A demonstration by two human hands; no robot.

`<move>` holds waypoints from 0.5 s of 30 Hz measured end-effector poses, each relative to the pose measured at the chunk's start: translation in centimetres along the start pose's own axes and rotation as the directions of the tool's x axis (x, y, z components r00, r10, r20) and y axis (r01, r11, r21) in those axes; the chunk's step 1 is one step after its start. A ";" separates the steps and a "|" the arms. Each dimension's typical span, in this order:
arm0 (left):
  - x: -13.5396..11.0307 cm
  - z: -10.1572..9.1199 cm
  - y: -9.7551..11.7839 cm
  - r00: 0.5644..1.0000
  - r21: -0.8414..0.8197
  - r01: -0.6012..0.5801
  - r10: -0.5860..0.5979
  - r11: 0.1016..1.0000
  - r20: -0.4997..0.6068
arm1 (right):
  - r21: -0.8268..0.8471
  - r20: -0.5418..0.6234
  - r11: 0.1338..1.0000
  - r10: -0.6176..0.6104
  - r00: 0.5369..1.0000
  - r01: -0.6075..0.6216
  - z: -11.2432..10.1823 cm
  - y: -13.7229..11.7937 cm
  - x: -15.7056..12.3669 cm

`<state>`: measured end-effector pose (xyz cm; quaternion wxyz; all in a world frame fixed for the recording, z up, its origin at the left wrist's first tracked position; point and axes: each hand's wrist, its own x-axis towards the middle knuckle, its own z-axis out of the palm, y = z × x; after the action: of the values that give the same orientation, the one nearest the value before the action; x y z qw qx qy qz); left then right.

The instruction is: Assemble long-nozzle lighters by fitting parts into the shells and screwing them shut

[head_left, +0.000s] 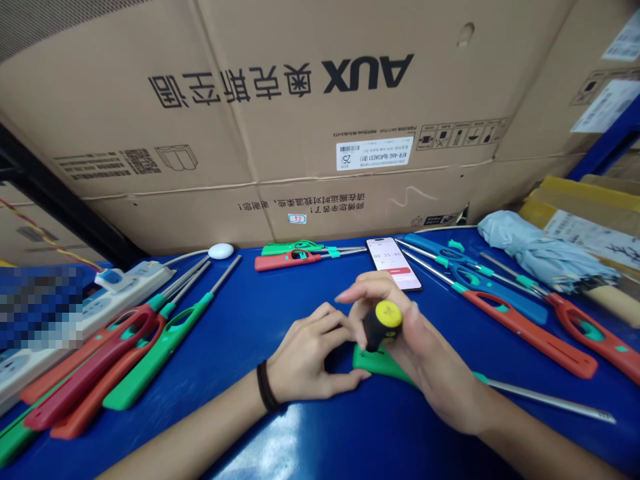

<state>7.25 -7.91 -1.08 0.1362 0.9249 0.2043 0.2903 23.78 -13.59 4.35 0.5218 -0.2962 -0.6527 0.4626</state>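
My right hand (430, 353) is closed around a screwdriver (383, 325) with a black handle and a yellow cap, held upright above a green long-nosed lighter (380, 363). The screwdriver's tip is hidden behind the handle. The lighter lies flat on the blue table, its metal tube pointing right beyond my right wrist. My left hand (310, 350), with a black band at the wrist, grips the lighter's left end between thumb and fingers.
Several red and green lighters (160, 350) lie at left beside a white power strip (95, 320). A phone (394, 264) showing a timer lies ahead. Red and blue lighters (530, 327) and a folded light-blue umbrella (540, 247) are at right. A large cardboard box (280, 147) walls the back.
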 end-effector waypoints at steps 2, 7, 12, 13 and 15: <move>0.0 0.0 0.0 1.000 0.017 0.006 -0.006 1.000 -0.005 | -0.041 -0.003 0.999 -0.008 1.000 0.008 0.0 -0.1 0.1; 0.0 0.0 0.0 1.000 0.012 0.000 0.001 1.000 -0.008 | 0.160 -0.083 0.986 -0.026 0.996 0.039 0.1 0.0 0.3; 0.1 -0.1 0.1 1.000 0.038 -0.018 0.018 0.999 -0.005 | 0.116 -0.028 0.993 0.016 0.999 -0.013 -0.1 0.3 0.2; 0.0 0.0 0.0 1.000 0.045 -0.016 0.016 0.999 -0.003 | 0.092 -0.024 0.996 0.018 1.000 -0.015 -0.1 0.2 0.3; 0.0 0.0 0.0 1.000 0.043 -0.014 0.015 0.999 -0.004 | 0.099 -0.041 0.995 0.000 0.999 0.004 -0.1 0.1 0.4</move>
<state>7.26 -7.90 -1.06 0.1139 0.9285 0.2040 0.2887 23.75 -13.15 4.40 0.5497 -0.2789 -0.6183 0.4876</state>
